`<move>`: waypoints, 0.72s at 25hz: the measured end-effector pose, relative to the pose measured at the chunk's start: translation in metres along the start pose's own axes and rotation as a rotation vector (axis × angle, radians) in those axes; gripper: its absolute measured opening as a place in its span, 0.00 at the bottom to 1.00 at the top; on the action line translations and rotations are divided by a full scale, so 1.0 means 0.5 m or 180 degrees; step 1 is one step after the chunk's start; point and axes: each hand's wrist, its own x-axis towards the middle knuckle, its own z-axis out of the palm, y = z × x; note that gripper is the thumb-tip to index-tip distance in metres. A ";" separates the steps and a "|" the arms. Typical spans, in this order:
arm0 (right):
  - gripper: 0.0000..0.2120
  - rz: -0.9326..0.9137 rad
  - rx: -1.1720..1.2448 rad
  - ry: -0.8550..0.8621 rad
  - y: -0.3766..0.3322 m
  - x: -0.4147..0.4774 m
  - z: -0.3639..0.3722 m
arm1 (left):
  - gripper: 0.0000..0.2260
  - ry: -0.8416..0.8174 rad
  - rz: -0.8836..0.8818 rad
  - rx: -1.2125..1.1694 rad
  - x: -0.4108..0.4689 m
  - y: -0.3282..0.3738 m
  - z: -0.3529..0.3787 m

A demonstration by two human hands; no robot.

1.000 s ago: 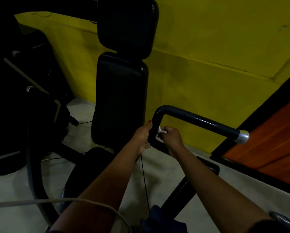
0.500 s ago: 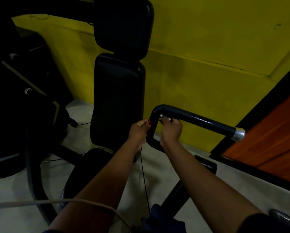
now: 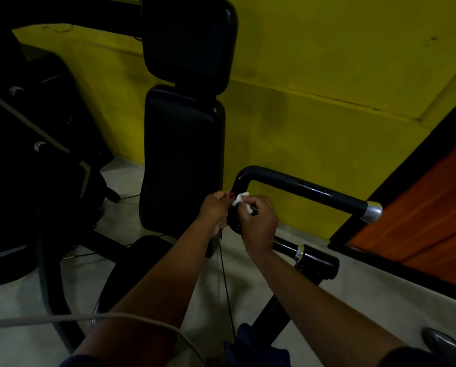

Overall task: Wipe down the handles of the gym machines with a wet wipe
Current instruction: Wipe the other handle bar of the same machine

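A black bent handle bar [image 3: 309, 190] with a silver end cap [image 3: 373, 211] sticks out to the right of the machine's padded backrest [image 3: 183, 157]. My right hand [image 3: 260, 221] pinches a small white wet wipe [image 3: 241, 200] against the upright part of the bar, just below its bend. My left hand [image 3: 216, 209] is curled at the left side of the same upright part, its thumb touching the wipe's left edge. The bar behind both hands is hidden.
A black headrest pad [image 3: 188, 41] tops the backrest and the seat [image 3: 131, 271] lies below. Dark gym equipment [image 3: 36, 165] fills the left. A yellow wall [image 3: 327, 75] stands close behind, an orange door [image 3: 420, 215] at right. A thin cable [image 3: 225, 284] hangs under my hands.
My right hand slid up to the bar's bend and has come back down the upright part with the wipe. My left hand stayed at the bar's left side.
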 end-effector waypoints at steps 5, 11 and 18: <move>0.01 -0.0390 -0.0280 0.0204 -0.007 0.030 0.012 | 0.13 -0.0032 -0.0010 -0.0058 -0.008 0.003 0.002; 0.09 -0.2628 -0.1537 -0.0613 0.037 0.055 -0.018 | 0.14 -0.0012 -0.0074 -0.0090 -0.004 -0.004 0.002; 0.13 -0.3087 -0.1882 -0.0926 0.025 0.072 -0.019 | 0.14 0.0080 -0.0214 -0.0254 0.001 0.001 0.001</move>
